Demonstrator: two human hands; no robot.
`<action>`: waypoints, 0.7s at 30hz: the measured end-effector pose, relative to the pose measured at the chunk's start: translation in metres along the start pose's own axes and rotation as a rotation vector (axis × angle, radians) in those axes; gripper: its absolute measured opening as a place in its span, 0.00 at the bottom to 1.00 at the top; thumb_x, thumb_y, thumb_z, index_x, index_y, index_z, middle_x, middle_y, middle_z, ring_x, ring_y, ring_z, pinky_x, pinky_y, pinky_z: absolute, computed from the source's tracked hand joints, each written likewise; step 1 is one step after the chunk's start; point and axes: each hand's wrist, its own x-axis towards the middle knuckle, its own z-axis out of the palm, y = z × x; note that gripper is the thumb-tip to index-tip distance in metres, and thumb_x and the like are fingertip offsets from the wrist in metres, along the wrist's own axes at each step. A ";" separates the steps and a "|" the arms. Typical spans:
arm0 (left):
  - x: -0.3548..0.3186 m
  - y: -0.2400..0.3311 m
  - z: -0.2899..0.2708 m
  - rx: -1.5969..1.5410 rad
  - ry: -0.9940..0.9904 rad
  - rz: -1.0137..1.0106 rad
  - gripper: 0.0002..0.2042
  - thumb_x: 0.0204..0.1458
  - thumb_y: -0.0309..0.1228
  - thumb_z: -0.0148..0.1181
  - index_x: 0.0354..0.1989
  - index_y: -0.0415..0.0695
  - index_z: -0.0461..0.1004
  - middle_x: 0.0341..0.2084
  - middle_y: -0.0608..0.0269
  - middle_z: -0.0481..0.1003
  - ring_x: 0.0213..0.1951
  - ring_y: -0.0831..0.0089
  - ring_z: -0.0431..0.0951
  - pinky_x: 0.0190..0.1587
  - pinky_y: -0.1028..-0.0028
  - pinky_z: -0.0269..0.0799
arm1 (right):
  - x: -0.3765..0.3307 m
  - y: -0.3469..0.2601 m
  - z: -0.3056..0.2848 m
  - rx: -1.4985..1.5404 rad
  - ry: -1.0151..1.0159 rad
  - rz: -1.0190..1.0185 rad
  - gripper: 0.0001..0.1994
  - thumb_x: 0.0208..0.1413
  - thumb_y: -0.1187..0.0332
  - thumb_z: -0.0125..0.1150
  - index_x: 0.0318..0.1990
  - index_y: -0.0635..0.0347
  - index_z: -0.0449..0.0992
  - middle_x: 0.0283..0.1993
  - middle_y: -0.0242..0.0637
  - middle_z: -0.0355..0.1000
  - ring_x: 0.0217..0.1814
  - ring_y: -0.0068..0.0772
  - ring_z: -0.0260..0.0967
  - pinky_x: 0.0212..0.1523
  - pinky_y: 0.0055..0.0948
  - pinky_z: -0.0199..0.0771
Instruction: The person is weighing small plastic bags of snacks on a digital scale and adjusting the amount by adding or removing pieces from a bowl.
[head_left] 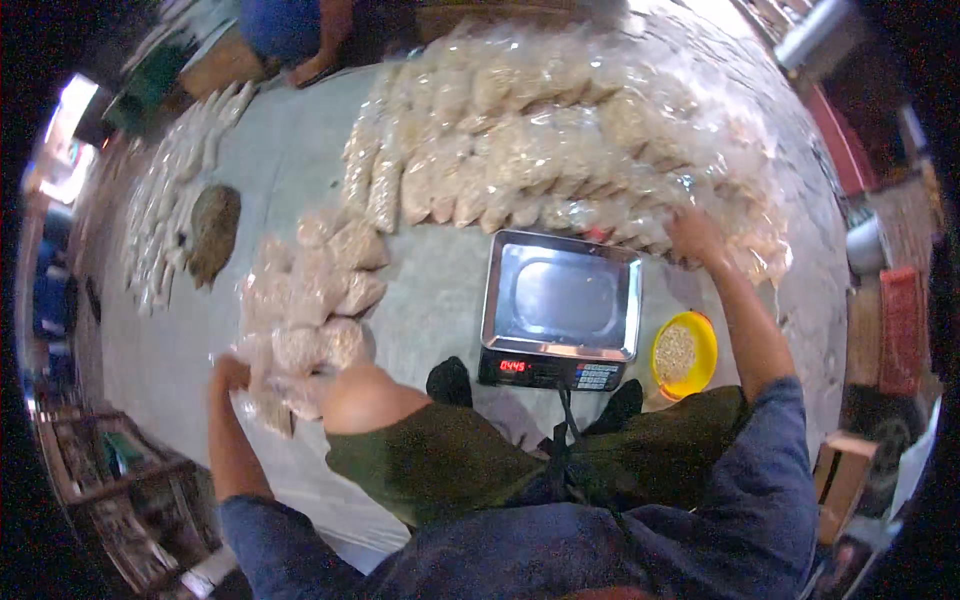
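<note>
My left hand (230,372) is at the outer edge of a pile of clear plastic bags with pale beige contents (300,345), beside my knee. Its fingers are blurred, so I cannot tell whether they grip a bag. My right hand (693,238) reaches to the near edge of a larger spread of similar filled bags (560,150), its fingers bent down against the clear plastic of one bag. Between my arms stands a digital scale (565,295) with a bare metal tray and a lit red display. A yellow bowl (706,348) holding pale grains or pieces sits right of the scale.
Long narrow filled bags (165,205) lie at the far left, beside a brown sack-like bundle (213,233). Another person's arm (325,45) shows at the top. A wooden rack (130,490) stands at lower left, a cardboard box (845,480) at lower right.
</note>
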 end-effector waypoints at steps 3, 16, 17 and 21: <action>-0.037 -0.110 0.076 0.016 0.375 0.033 0.11 0.48 0.35 0.58 0.30 0.39 0.79 0.28 0.48 0.80 0.30 0.58 0.82 0.31 0.59 0.75 | 0.064 -0.011 -0.007 0.244 0.168 0.268 0.28 0.54 0.60 0.58 0.64 0.52 0.62 0.38 0.52 0.76 0.42 0.57 0.74 0.45 0.49 0.73; -0.068 0.068 0.038 -0.660 0.408 -0.546 0.26 0.48 0.43 0.65 0.46 0.30 0.72 0.45 0.33 0.73 0.49 0.41 0.74 0.51 0.56 0.70 | 0.181 0.020 -0.020 -0.248 -0.063 0.137 0.13 0.53 0.59 0.60 0.32 0.60 0.80 0.36 0.52 0.77 0.42 0.52 0.75 0.44 0.46 0.73; -0.081 0.068 0.027 -0.532 0.566 -0.566 0.27 0.48 0.43 0.65 0.48 0.29 0.71 0.47 0.33 0.72 0.50 0.42 0.73 0.53 0.57 0.69 | 0.173 0.011 -0.032 -0.141 0.077 0.087 0.13 0.54 0.59 0.59 0.31 0.60 0.79 0.35 0.51 0.76 0.40 0.53 0.75 0.42 0.46 0.73; -0.124 0.100 -0.050 -0.448 0.785 -0.481 0.31 0.50 0.43 0.65 0.53 0.27 0.67 0.50 0.33 0.71 0.51 0.45 0.74 0.54 0.59 0.68 | 0.115 -0.029 -0.105 0.079 0.126 -0.011 0.18 0.53 0.54 0.56 0.32 0.62 0.80 0.34 0.52 0.76 0.36 0.53 0.76 0.43 0.43 0.76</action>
